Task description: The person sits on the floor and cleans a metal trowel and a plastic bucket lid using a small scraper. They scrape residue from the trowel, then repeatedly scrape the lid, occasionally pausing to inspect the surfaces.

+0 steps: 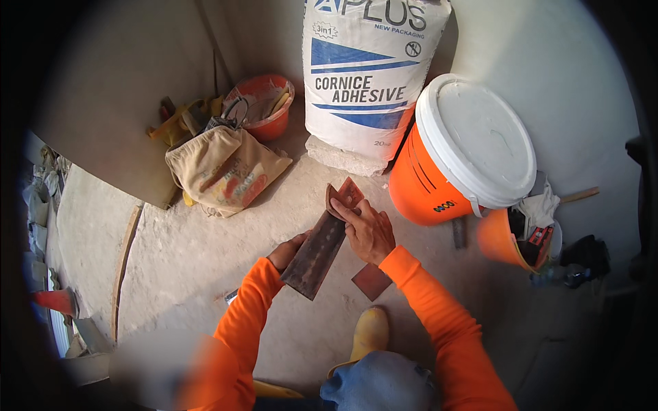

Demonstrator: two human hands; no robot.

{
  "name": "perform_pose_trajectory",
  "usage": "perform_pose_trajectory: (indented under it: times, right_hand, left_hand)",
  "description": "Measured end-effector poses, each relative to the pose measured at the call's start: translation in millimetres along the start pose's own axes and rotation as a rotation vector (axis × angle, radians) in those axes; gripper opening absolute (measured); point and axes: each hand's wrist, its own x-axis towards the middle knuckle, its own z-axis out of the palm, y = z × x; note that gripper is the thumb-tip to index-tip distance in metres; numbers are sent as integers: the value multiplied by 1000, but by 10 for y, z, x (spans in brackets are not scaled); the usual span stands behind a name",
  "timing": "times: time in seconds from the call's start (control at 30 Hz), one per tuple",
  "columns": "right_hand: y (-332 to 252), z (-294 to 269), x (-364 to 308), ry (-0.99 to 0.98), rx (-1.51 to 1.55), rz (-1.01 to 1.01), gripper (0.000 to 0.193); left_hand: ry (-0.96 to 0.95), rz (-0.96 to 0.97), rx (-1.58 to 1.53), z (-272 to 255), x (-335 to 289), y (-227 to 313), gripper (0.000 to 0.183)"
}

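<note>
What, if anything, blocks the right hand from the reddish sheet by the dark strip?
Nothing visible: the right hand has its fingers on the reddish sheet, at the far end of the dark strip.

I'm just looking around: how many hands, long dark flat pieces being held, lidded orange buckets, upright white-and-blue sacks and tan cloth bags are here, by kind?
Hands: 2, left hand and right hand
Long dark flat piece: 1
Lidded orange bucket: 1
White-and-blue sack: 1
Tan cloth bag: 1
Total: 6

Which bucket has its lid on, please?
The large bucket beside the sack, capped in white; the small bucket at right and the tub at left are open.
</note>
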Motion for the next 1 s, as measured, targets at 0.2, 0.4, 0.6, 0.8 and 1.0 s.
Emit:
perform_pose_trajectory:
  times: [0.2,0.4,0.6,0.8,1.0]
  right_hand:
    - [123,-208,75,-42,-81,36,60]
    - [93,-213,-237,-202,102,-104,64]
    - [666,58,-537,-130,-256,294,61]
    - [203,-256,-94,-10,449,221,53]
    - [-504,-73,589,158,1006,275,50]
  left_hand:
    - [140,26,183,26,-73,-63,44]
    - [-56,239,-95,-23,-69,-50,45]
    - [229,699,-56,174,-175,574,49]
    - [658,996,1197,914,-304,625,58]
    - [440,1370,1579,1230,-304,508,66]
